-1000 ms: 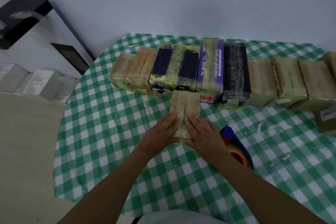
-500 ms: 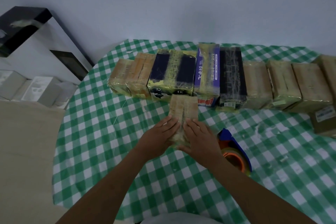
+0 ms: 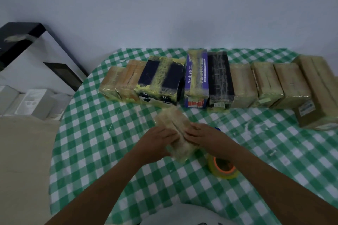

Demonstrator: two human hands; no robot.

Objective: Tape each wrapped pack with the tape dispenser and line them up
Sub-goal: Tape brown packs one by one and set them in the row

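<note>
wrapped pack (image 3: 172,120) is mid-table over the checked cloth (image 3: 102,133), skewed, just near of the row of taped packs (image 3: 219,80) along the far edge and not touching it. left hand (image 3: 155,144) and right hand (image 3: 206,136) are on it from either side, fingers laid fairly straight across the top face, tips almost meeting at the centre seam (thumbs hidden, so we can't tell if they hook under). tape dispenser (image 3: 222,168) lies just right and near of the pack, under the right forearm. our read: light, boxy, fairly stiff core, but the glossy film skin is slick and gives a little. we'd take it by the two long sides, palms squeezing in, never by the film. risk: wrap slipping under the fingers.
</note>
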